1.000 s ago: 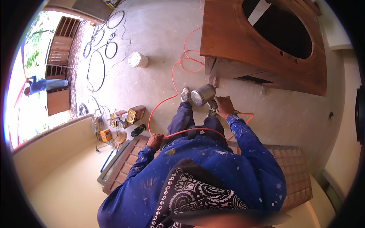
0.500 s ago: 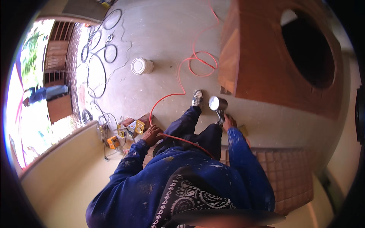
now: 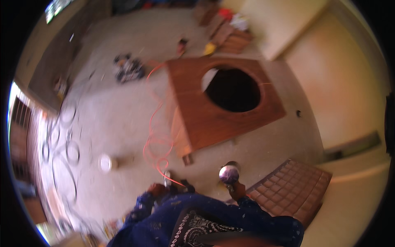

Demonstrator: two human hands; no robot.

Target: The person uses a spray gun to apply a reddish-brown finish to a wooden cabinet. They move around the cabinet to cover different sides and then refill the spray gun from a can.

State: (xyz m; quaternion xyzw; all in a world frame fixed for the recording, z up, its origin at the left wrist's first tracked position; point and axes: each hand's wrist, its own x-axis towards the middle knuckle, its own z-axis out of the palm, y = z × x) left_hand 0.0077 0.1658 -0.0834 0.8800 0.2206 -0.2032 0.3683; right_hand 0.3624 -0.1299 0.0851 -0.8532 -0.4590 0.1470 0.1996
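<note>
Right hand (image 3: 237, 191) is gripping the spray gun (image 3: 229, 175), its cup pointing away from the body, near the brown panel (image 3: 290, 190). Left hand (image 3: 156, 190) is hovering near the red hose (image 3: 150, 128); blurred, can't tell its grip. Brown box (image 3: 195, 119) is standing beyond the gun.

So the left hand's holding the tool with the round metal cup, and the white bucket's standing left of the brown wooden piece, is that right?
Not quite: the head view shows the right hand holding the tool with the round metal cup. The white bucket does stand left of the brown wooden piece.
</note>
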